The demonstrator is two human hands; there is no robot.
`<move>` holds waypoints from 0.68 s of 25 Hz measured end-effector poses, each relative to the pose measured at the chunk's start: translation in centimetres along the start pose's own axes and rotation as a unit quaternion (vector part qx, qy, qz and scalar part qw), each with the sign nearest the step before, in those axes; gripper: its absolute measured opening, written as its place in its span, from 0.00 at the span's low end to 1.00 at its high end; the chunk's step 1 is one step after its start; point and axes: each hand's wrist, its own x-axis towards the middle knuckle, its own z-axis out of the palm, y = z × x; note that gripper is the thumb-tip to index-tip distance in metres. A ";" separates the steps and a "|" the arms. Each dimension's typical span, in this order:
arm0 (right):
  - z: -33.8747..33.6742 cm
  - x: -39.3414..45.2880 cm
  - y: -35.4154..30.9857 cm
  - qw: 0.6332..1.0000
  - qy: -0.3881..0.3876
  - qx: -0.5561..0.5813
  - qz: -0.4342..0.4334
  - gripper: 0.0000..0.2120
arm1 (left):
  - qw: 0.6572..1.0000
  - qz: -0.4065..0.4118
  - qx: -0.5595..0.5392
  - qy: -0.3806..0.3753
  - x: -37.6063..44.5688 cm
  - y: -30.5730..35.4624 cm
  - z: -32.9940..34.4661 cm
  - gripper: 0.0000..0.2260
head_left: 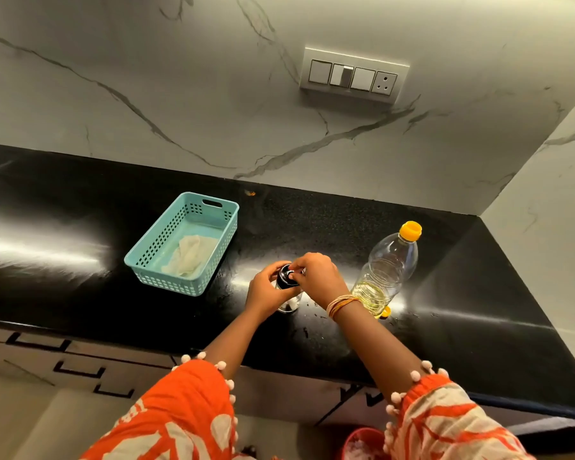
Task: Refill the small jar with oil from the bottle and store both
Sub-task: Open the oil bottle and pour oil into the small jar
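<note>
One small jar [287,293] at frame centre: left hand [266,293] is gripping its body, right hand [316,277] is pinching its black cap [286,277]. One oil bottle [387,270], about a quarter full. One basket [183,242] is holding one cloth [190,255].

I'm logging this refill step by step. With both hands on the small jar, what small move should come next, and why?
Probably twist the black cap off. The left hand grips the small jar while the right hand pinches its top, and the oil bottle stands capped beside it, so nothing can be poured yet.
</note>
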 end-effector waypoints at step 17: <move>0.1 -1.1 1.4 0.921 0.135 0.345 0.122 0.04 | 0.999 -0.014 -0.026 -0.019 -0.7 0.3 -0.3 0.39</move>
